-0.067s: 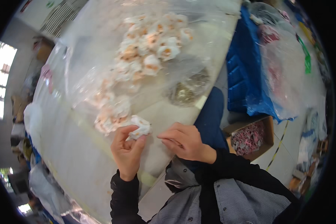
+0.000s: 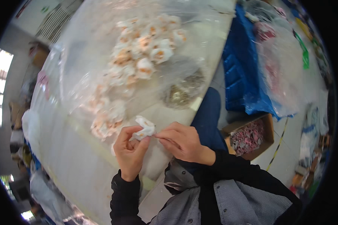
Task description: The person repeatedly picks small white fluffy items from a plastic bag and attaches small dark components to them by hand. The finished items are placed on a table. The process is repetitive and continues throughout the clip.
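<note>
Between the thumb and fingers of my left hand [image 2: 129, 155] is a small white soft piece with orange patches [image 2: 144, 129], perhaps plush or fabric. My right hand [image 2: 184, 142] is closed in a pinch, its fingertips against the right edge of that piece. Whatever those fingertips grip is too small to make out. Beyond my hands, a long heap of similar white and orange pieces [image 2: 144, 45] lies on the plastic-covered table [image 2: 82, 157]. A clear plastic bag of small gold-coloured parts [image 2: 180, 93] rests to the right of the heap.
Right of the table stands a container lined with blue plastic [image 2: 236, 71], beside a large clear bag with pinkish contents [image 2: 276, 75]. A cardboard box of pink and grey scraps [image 2: 248, 137] sits on the floor near my right leg. Crumpled clear plastic [image 2: 32, 125] hangs at the table's left edge.
My right fingertips have closed the small gap and now meet the white piece. The piece has tilted more upright in my left hand. The whole view has shifted slightly.
</note>
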A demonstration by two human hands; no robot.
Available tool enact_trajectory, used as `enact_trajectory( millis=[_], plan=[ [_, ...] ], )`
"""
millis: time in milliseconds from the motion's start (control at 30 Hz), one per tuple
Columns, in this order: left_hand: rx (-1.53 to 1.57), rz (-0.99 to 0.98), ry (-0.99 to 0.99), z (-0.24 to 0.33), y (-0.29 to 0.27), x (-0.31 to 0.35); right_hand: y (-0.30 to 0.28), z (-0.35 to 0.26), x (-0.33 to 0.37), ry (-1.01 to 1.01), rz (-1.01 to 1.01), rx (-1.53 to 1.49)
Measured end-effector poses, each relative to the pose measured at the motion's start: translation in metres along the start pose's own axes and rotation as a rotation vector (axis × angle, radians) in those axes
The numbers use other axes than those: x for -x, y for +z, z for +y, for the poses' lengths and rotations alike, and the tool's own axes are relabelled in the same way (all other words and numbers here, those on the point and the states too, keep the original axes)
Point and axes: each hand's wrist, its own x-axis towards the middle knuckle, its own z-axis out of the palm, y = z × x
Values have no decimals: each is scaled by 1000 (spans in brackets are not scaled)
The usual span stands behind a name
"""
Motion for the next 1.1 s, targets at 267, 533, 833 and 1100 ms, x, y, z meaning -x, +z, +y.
enact_trajectory(
  millis=[267,533,833,1100],
  plan=[
    [-138,-99,174,-19,67,-42,-29,25,8,228,174,136],
    [-379,-163,552,-44,59,-46,-27,37,11,181,129,298],
    [-398,-232,512,-40,63,-42,-39,28,0,247,34,281],
    [-499,-374,497,-30,57,-43,-32,23,10,284,104,156]
  ],
)
